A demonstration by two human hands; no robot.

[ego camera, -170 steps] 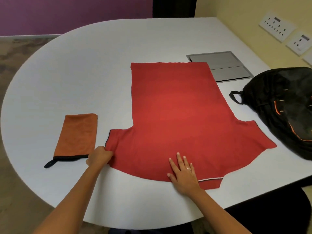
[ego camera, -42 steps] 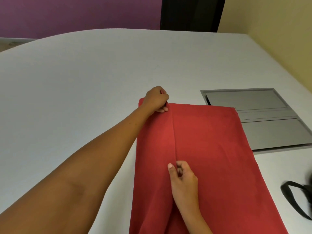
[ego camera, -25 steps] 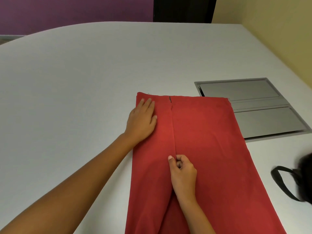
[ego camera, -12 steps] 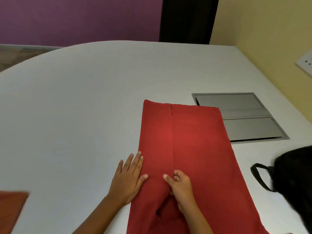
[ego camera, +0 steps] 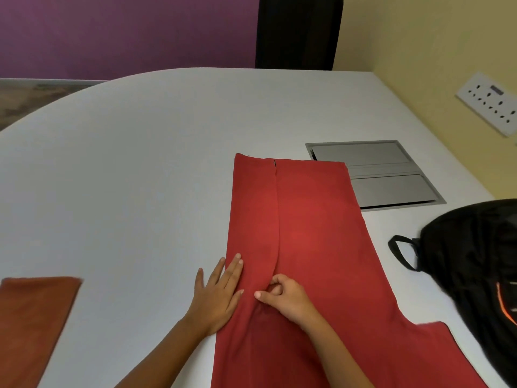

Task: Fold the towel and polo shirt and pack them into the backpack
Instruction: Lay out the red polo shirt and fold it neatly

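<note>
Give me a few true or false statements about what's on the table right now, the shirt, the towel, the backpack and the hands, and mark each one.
1. The left hand lies flat with straight fingers on the folded-in side of the red polo shirt. True.
2. The right hand lies flat and open. False: its fingers are curled, pinching the fold's edge.
3. The shirt is already inside the backpack. False: it lies on the table, beside the backpack.
4. The orange towel lies left of the shirt, apart from it. True.
5. Both sleeves are folded in. False: the right sleeve still sticks out.
</note>
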